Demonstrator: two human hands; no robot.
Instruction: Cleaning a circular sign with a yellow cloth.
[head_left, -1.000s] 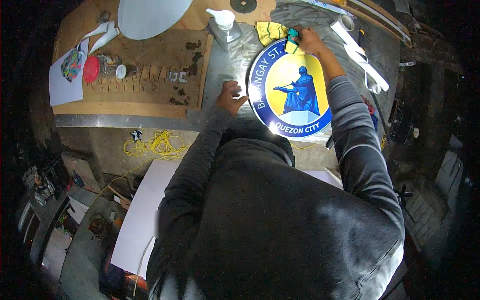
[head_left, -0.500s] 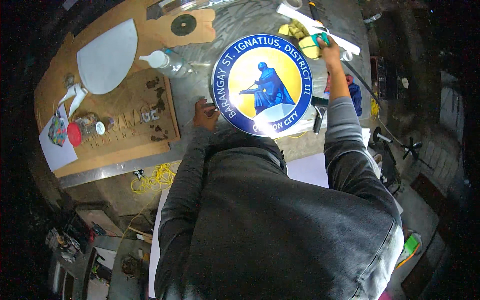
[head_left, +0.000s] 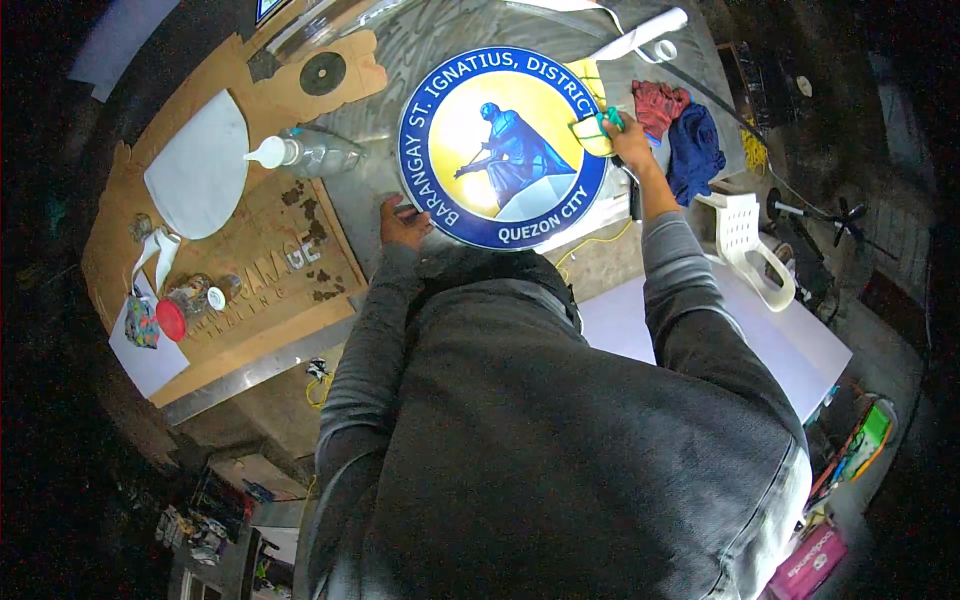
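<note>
A round sign (head_left: pixel 425 137) with a blue rim, a yellow middle and a blue seated figure lies in front of me on the grey table. My left hand (head_left: pixel 404 222) has its fingers closed at the sign's lower left edge. On the sign's right rim, my right hand (head_left: pixel 628 142) presses a yellow cloth with green trim (head_left: pixel 592 134). Part of that cloth is hidden under the fingers. More yellow cloth (head_left: pixel 588 78) shows at the upper right edge of the sign. To the left stands or lies a clear squeeze bottle (head_left: pixel 325 152) with a white nozzle; which one I cannot tell.
Red cloth (head_left: pixel 658 108) and dark blue cloth (head_left: pixel 694 155) lie right of my hand. White rolls (head_left: pixel 640 35) sit behind. A brown board with cut letters (head_left: pixel 290 250), jars (head_left: pixel 171 320) and a white curved sheet (head_left: pixel 200 165) are at left. A white plastic chair (head_left: pixel 738 225) stands at right.
My right hand has brought the yellow cloth from beyond the sign's upper right edge onto its right rim. The left hand stays at the lower left edge. The whole view has turned somewhat.
</note>
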